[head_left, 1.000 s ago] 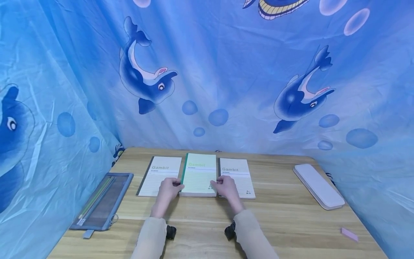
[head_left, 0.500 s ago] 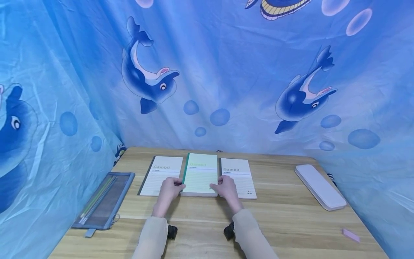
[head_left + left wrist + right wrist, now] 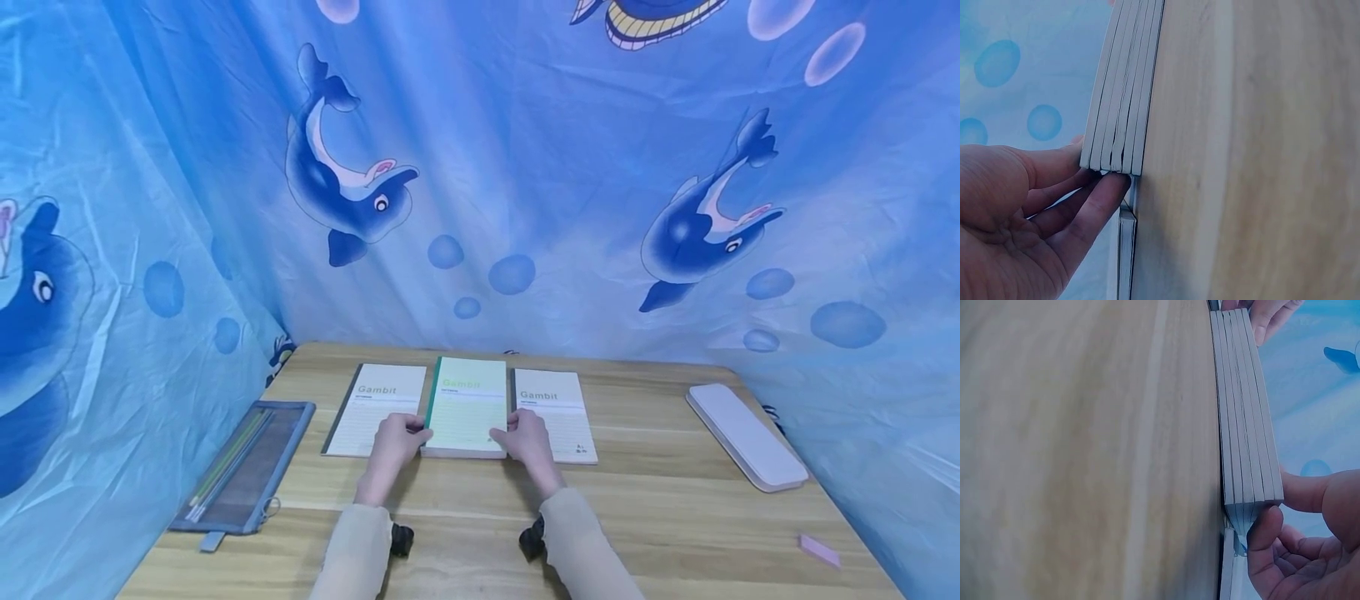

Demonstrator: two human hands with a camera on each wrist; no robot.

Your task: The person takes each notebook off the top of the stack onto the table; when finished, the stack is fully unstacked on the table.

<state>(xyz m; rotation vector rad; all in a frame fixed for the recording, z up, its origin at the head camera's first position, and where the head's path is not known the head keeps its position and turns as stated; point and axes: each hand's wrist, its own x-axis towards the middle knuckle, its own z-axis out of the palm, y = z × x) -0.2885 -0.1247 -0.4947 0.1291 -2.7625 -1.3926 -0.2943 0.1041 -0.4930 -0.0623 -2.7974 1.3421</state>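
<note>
A stack of several notebooks (image 3: pixel 467 408) with a pale green cover on top lies mid-table. My left hand (image 3: pixel 393 440) grips its near left corner, thumb on the cover edge and curled fingers against the side, as the left wrist view shows on the layered stack edge (image 3: pixel 1124 94). At the opposite corner my right hand (image 3: pixel 528 437) holds the stack the same way; the right wrist view shows its thumb over the top and fingers (image 3: pixel 1265 540) at the side. A white notebook (image 3: pixel 375 408) lies left of the stack, another white notebook (image 3: pixel 555 417) right of it, each partly behind a hand.
A grey mesh pencil pouch (image 3: pixel 247 467) with pencils inside lies at the left table edge. Toward the right edge are a white case (image 3: pixel 746 437) and a small pink-purple bar (image 3: pixel 819 550). A blue dolphin-print curtain (image 3: pixel 525 192) surrounds the wooden table (image 3: pixel 465 533).
The head view has shifted slightly, moving the scene a little right in frame. My right thumb now covers more of the printed mark at the green cover's corner. Both hands stay at the stack.
</note>
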